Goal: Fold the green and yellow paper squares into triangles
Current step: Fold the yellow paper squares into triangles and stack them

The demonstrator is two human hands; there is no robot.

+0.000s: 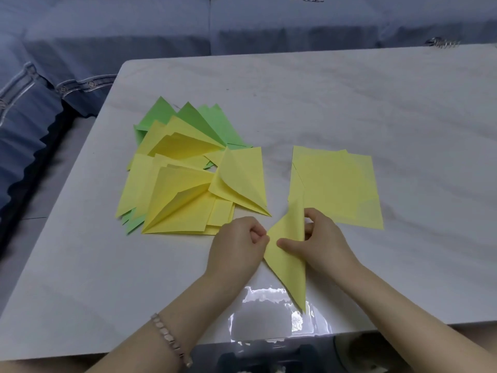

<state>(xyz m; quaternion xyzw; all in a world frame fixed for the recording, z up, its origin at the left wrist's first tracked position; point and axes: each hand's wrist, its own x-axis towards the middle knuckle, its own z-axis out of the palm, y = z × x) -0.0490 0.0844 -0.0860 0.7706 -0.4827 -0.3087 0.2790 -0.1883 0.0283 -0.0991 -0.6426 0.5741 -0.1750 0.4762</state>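
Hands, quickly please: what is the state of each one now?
Left hand: closed, pinching the yellow paper at its edge.
Right hand: closed, holding the same yellow paper.

— What's at lower centre?
— The left hand (239,238) and right hand (320,238) pinch a folded yellow sheet (289,267) on the desk (349,103).
— Elsewhere?
— Folded triangles (188,170) piled centre left, yellow squares (336,184) centre right.
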